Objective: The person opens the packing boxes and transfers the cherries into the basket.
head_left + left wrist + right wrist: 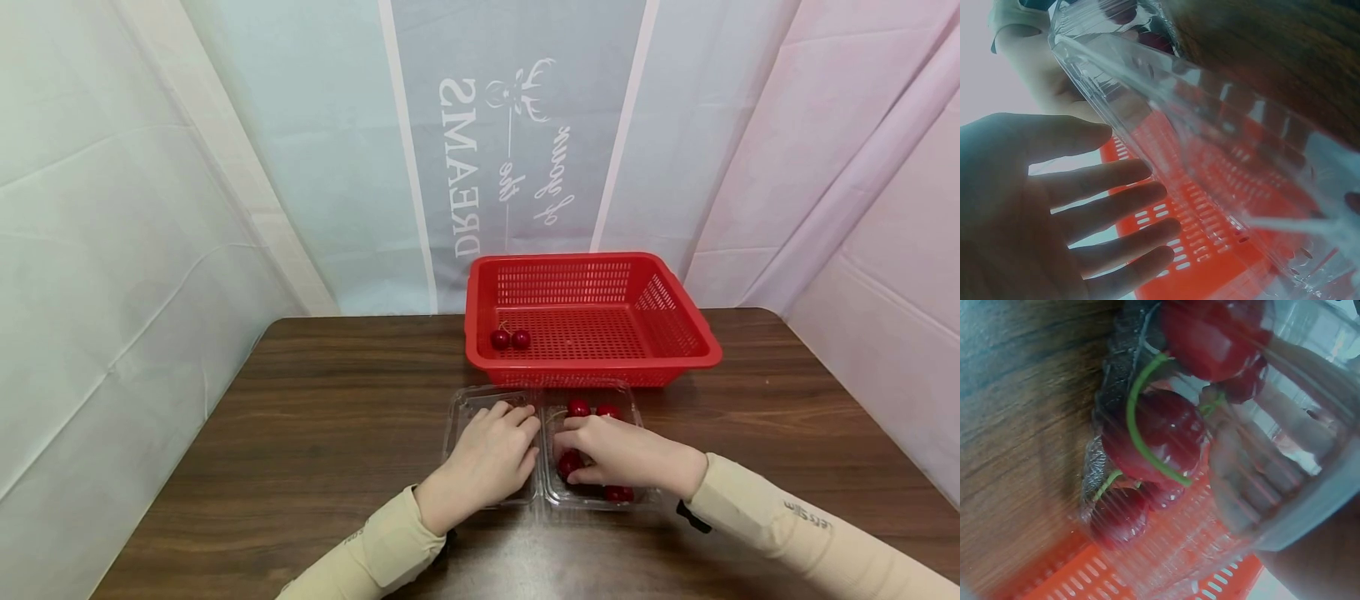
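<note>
A clear plastic container (551, 502) lies unfolded in two halves, with several red cherries (578, 407) in the right half. My left hand (487, 454) is over the left half, its fingers spread and nearly straight; in the left wrist view the fingertips of this hand (1104, 200) are at the clear plastic edge (1116, 122). My right hand (622, 452) reaches into the right half, thumb and fingers around a cherry (569, 463). Through the plastic wall, the right wrist view shows the curled fingers (1235, 462) beside a cherry (1244, 383); contact is partly hidden.
A red perforated basket (592, 364) stands just behind the container, holding two cherries (511, 339) at its left front. Under everything is a dark wooden table (337, 417). Pale printed curtains (352, 167) hang behind and at both sides.
</note>
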Available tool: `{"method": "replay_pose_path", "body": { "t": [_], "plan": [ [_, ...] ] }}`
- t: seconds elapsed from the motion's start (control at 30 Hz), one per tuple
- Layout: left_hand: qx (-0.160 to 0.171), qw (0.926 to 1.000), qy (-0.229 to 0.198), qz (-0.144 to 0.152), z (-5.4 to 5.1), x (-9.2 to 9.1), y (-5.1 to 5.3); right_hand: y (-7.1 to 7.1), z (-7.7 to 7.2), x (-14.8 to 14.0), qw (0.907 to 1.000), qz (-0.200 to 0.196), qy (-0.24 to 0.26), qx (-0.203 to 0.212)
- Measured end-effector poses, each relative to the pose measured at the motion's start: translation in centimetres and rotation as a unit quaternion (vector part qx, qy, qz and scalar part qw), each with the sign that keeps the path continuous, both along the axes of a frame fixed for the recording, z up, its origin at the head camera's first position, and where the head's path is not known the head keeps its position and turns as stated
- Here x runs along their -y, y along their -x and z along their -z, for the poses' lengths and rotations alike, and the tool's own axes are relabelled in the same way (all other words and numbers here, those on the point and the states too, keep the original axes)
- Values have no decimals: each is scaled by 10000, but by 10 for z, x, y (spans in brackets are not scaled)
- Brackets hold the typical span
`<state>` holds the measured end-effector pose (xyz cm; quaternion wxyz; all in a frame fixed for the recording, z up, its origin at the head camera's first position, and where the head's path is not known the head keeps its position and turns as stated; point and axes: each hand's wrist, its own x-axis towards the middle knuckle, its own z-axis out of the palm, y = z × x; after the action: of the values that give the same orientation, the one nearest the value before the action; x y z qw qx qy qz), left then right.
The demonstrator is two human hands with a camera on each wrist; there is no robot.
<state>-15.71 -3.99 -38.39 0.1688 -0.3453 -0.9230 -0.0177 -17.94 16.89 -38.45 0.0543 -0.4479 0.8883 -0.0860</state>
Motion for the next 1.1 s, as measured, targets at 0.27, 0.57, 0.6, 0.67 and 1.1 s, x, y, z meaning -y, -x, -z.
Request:
{"method": "replay_pose_path", "body": {
  "t": [0.27,0.57,0.6,0.67,1.1],
  "plan": [
    [20,10000,-19,19,-1,0,-1,-3,-3,1,9997,-120,-170,-150],
    [97,9999,-29,-7,-1,-1,-1,-8,-1,-2,9973,131,206,-688],
    [103,9999,-22,-12,-1,-1,-1,-8,-1,-2,9973,162,243,-678],
    [117,9999,-13,-16,-1,-1,-1,-8,0,-2,9972,205,306,-653],
    [-6,9999,-122,62,0,0,-1,-6,6,-2,9980,345,241,-475]
  ]
}}
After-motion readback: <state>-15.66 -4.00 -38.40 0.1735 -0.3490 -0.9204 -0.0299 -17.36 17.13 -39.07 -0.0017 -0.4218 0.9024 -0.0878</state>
